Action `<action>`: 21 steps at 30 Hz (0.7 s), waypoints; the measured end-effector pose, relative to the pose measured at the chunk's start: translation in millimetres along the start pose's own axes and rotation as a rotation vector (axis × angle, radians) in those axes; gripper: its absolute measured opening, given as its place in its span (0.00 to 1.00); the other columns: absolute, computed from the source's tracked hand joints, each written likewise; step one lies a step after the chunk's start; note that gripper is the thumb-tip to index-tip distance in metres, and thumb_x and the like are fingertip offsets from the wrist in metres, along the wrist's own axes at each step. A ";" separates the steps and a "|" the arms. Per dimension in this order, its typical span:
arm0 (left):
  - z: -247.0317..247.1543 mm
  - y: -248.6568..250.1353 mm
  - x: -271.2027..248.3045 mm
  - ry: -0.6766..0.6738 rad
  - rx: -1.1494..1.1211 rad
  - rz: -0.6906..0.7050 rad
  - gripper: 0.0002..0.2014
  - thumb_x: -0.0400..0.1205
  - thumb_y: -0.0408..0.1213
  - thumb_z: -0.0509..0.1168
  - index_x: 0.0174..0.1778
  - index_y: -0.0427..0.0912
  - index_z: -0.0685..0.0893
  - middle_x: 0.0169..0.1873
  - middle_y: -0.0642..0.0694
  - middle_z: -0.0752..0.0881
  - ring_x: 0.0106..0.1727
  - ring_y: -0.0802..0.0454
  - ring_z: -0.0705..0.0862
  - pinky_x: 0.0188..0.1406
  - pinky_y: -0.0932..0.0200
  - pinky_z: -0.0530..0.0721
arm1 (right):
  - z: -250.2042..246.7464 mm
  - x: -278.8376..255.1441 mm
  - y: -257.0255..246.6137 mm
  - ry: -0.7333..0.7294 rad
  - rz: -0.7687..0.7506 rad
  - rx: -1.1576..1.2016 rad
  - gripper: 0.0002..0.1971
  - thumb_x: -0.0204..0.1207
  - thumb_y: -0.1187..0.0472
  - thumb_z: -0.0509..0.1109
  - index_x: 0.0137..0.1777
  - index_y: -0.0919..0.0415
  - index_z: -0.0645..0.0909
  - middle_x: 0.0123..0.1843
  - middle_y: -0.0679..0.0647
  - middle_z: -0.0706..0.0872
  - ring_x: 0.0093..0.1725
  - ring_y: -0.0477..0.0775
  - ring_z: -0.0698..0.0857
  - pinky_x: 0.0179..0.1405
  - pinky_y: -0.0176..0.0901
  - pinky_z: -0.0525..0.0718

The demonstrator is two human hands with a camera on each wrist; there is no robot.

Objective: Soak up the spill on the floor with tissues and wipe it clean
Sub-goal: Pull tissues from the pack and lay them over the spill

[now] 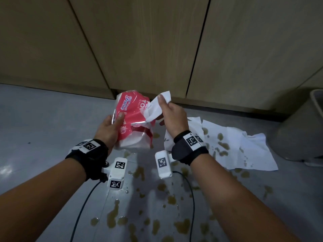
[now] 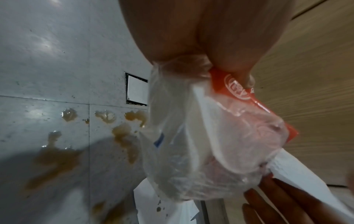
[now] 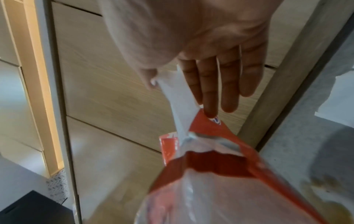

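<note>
Left hand (image 1: pixel 109 127) grips the red tissue pack (image 1: pixel 133 119) above the floor (image 1: pixel 43 123), right hand (image 1: pixel 172 116) pinches a fresh tissue (image 1: pixel 158 106) half out of its mouth. A sharp tug could tear it or drag out extras. The brown spill (image 1: pixel 172 199) spreads underneath; laid tissues (image 1: pixel 244 149) are already spotting through.

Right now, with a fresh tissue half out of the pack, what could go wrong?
The tissue pinched by the right hand may tear or drag extra sheets out of the tissue pack, which the left hand grips.
The pack hangs right over the brown spill; if dropped, it could get wet.
The wrist cables trail above puddles and might smear them.
</note>
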State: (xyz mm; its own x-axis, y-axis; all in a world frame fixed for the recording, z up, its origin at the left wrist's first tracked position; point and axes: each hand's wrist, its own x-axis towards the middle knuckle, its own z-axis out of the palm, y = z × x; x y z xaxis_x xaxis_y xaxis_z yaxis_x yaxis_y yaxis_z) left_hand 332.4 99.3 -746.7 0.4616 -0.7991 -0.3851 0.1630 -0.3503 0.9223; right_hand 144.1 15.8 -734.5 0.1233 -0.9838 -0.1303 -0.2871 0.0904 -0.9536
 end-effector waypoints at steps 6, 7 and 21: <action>-1.8 0.7 1.9 0.016 0.032 0.046 0.19 0.84 0.49 0.68 0.65 0.42 0.78 0.49 0.41 0.92 0.46 0.44 0.92 0.42 0.48 0.90 | -5.0 5.6 -7.1 0.049 -0.016 -0.137 0.24 0.82 0.51 0.65 0.27 0.59 0.66 0.26 0.51 0.69 0.27 0.51 0.69 0.29 0.45 0.65; -3.6 0.1 3.2 0.034 0.036 0.051 0.18 0.85 0.48 0.68 0.65 0.41 0.78 0.50 0.41 0.92 0.45 0.43 0.92 0.43 0.46 0.90 | -6.8 5.4 -7.9 0.044 -0.030 -0.124 0.23 0.83 0.52 0.65 0.28 0.62 0.68 0.27 0.51 0.71 0.28 0.50 0.69 0.29 0.44 0.65; -55.9 -2.9 31.9 0.296 0.091 0.048 0.18 0.84 0.50 0.69 0.62 0.41 0.78 0.53 0.37 0.89 0.45 0.41 0.89 0.49 0.38 0.89 | -50.7 29.2 -2.7 0.277 -0.029 0.310 0.09 0.86 0.55 0.66 0.48 0.58 0.82 0.45 0.55 0.88 0.32 0.55 0.90 0.24 0.42 0.86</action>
State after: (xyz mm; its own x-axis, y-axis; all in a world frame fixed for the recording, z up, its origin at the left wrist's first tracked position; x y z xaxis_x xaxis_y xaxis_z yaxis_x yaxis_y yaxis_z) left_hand 395.4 102.1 -759.9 0.7028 -0.6435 -0.3033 0.0624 -0.3690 0.9273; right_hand 100.3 -21.0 -722.0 -0.1450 -0.9873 -0.0648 0.0175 0.0629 -0.9979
